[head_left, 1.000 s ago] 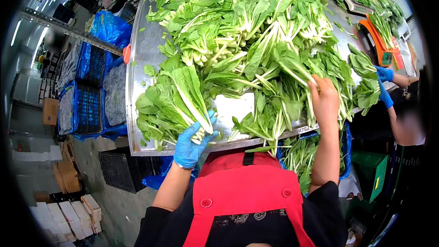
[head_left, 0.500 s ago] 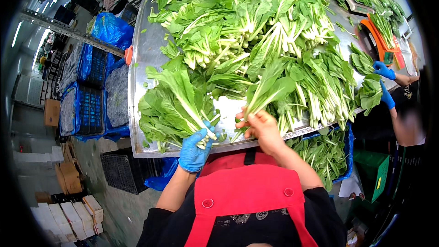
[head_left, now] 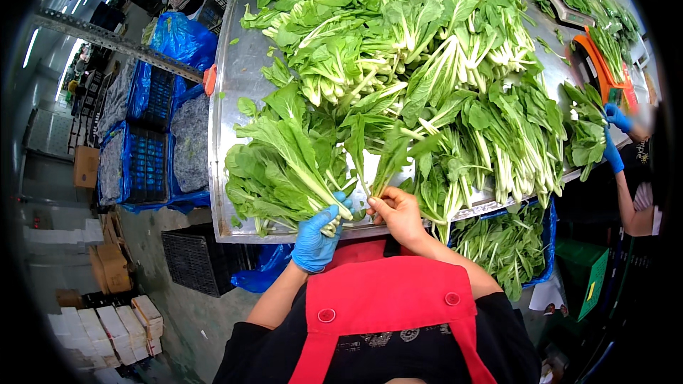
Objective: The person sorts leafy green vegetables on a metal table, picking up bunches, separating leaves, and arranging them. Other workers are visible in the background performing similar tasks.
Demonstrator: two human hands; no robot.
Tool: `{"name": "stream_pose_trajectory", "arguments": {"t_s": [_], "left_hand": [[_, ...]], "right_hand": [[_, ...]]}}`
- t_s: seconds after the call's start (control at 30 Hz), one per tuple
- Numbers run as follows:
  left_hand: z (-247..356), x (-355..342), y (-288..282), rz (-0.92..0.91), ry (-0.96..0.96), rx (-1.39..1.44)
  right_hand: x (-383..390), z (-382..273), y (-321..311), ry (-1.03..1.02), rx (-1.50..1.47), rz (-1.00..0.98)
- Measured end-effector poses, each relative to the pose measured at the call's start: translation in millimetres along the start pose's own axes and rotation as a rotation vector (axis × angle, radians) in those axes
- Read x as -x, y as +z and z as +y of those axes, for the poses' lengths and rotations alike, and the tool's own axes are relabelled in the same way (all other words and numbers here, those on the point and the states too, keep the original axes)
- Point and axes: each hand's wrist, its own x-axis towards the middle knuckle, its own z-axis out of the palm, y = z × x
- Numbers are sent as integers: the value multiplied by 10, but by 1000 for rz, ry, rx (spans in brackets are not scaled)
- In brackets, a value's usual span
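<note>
My left hand (head_left: pixel 314 243), in a blue glove, is closed round the pale stems of a bunch of leafy greens (head_left: pixel 295 160). Its leaves point away from me and to the left, over the table's near edge. Just right of it, my bare right hand (head_left: pixel 400 217) pinches the stem ends of a few loose leafy greens (head_left: pixel 388 162); their leaves stand up and are partly blurred. Beyond both hands, a large heap of the same greens (head_left: pixel 398 35) covers much of the metal table (head_left: pixel 238 82).
A co-worker's blue-gloved hands (head_left: pixel 613 139) hold greens (head_left: pixel 585 128) at the right. An orange scale (head_left: pixel 605 75) stands beyond them. Below the table's edge sits a blue-lined crate of greens (head_left: pixel 550 245). Left are a black crate (head_left: pixel 191 259) and blue-wrapped crates (head_left: pixel 149 167).
My right hand has shifted left and nearer to me, beside the left one, with its greens now upright. The co-worker's hands have come together on one bunch. The whole view has shifted slightly.
</note>
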Motion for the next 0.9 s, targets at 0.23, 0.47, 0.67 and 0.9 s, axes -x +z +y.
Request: {"name": "stream_pose_trajectory", "arguments": {"t_s": [0.23,0.47,0.67,0.9], "left_hand": [[-59,-16,1,-13,-23,-17],[-143,-18,150,12,-10,-82],[-247,-46,25,54,37,-37],[-290,-16,0,53,-10,6]], "right_hand": [[33,-72,36,-46,78,76],[130,-83,46,-216,312,117],[194,-166,139,-754,509,118],[249,-254,163,-622,398,105]]}}
